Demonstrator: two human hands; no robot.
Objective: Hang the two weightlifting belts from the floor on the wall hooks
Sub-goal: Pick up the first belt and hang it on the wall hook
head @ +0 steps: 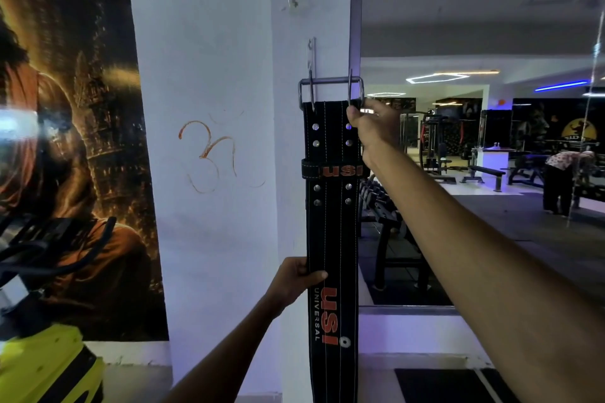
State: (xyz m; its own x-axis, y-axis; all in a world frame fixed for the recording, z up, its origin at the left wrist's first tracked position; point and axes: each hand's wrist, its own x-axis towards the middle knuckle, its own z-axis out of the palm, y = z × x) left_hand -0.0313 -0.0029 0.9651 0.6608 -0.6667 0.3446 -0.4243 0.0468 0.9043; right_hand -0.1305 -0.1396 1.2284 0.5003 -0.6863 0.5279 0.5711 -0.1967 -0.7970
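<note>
A black weightlifting belt (330,232) with orange lettering hangs straight down in front of the white pillar. Its steel buckle (330,88) is at the top, level with the lower end of a metal wall hook (312,54). I cannot tell whether the buckle rests on the hook. My right hand (373,123) pinches the belt's top right corner just under the buckle. My left hand (296,278) grips the belt's left edge lower down, thumb across the front. A second belt is not in view.
A second small fixture (295,3) sits higher on the pillar (203,206). A large poster (75,141) covers the wall at left, with yellow and black gym equipment (42,366) below it. A big mirror (474,141) at right reflects benches, machines and a person.
</note>
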